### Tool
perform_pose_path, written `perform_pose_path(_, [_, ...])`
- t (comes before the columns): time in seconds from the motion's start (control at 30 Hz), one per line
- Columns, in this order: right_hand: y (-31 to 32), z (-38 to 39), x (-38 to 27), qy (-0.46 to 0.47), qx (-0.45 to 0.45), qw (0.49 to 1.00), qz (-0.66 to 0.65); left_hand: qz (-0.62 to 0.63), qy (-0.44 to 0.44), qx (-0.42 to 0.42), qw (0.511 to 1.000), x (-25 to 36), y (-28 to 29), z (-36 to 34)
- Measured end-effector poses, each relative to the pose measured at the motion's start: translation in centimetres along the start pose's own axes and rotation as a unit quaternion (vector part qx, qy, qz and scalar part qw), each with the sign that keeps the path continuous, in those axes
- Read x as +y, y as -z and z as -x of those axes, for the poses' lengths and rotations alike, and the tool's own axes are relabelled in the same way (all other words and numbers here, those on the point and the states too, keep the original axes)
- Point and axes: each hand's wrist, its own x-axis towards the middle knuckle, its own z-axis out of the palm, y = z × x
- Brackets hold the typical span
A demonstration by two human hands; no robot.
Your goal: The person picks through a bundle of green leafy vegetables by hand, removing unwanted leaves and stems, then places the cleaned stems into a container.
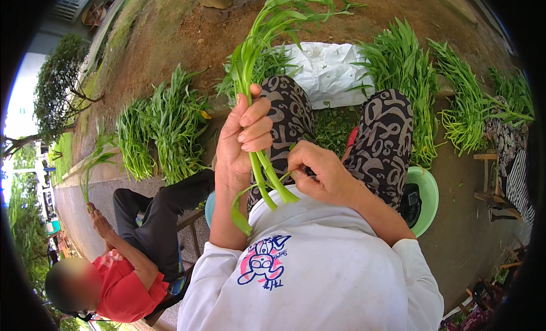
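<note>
My left hand [245,134] is wrapped round a few stalks of water spinach [248,60], held upright in front of my lap. Long narrow leaves fan out above the fist, and thick pale-green cut ends stick out below it. Just right of those ends, my right hand [321,169] is closed in a pinch on a thin leaf stalk. That stalk seems to run left behind the thick stems to a drooping leaf [240,218]. The right fingertips are partly hidden by the hand itself.
Water spinach heaps lie to the left [176,126] and right [401,86]. A white sheet [330,72] is spread beyond my knees, with loose leaves [333,129] between my legs. A green basin [427,203] holds something black. At left, a co-worker in red [133,285] holds greens.
</note>
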Motion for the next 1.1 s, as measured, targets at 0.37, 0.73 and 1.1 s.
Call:
perform_pose_path(0.37, [1.7,0.2,0.7,-0.103,0.143,0.984,-0.037,0.009,-0.015,-0.011,1.000,0.4,0.3,0.2])
perform_pose_path(0.73, [0.3,-0.2,-1.1,0.004,0.069,0.998,0.012,-0.012,-0.005,-0.003,1.000,0.0,0.3,-0.2])
perform_pose_path(1.1, [-0.2,-0.4,-0.9,0.074,0.046,0.987,0.134,-0.079,-0.007,0.023,0.997,0.1,0.3,-0.1])
